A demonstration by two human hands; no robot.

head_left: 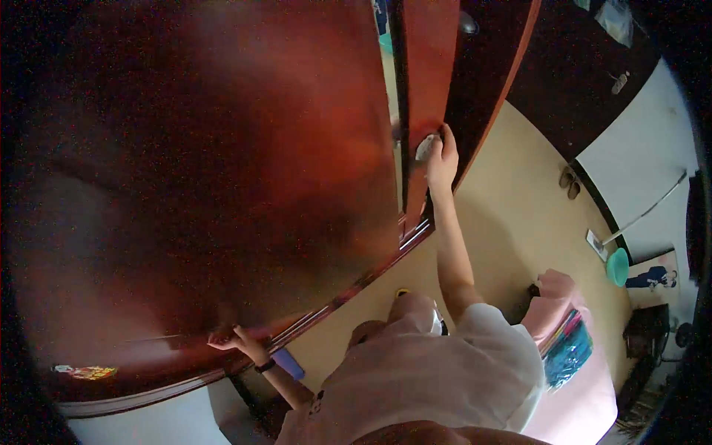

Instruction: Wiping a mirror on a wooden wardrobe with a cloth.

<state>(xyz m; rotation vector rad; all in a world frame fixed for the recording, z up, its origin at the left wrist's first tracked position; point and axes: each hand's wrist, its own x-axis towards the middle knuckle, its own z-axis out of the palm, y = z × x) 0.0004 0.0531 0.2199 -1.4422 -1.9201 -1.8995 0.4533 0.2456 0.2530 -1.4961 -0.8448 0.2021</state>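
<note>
My right hand (443,159) reaches up to a narrow reddish-brown wooden upright (429,81). Its fingers are closed on a small whitish wad (426,147), which lies against the wood; whether it is cloth or paper I cannot make out. Low on the left, my left hand (231,340) rests at the lower part of a large glossy red-brown sliding door panel (297,163). Its thumb stands apart from the fingers, and nothing shows in it. A dark band circles that wrist.
Metal door tracks (411,236) run along the panel's lower edge. To the right stands a pink-covered surface (575,404) bearing a blue plastic-wrapped pack (569,356). Farther off are a flat mop (597,243), a green basin (617,267), a pair of slippers (569,183) and a framed photo (654,278).
</note>
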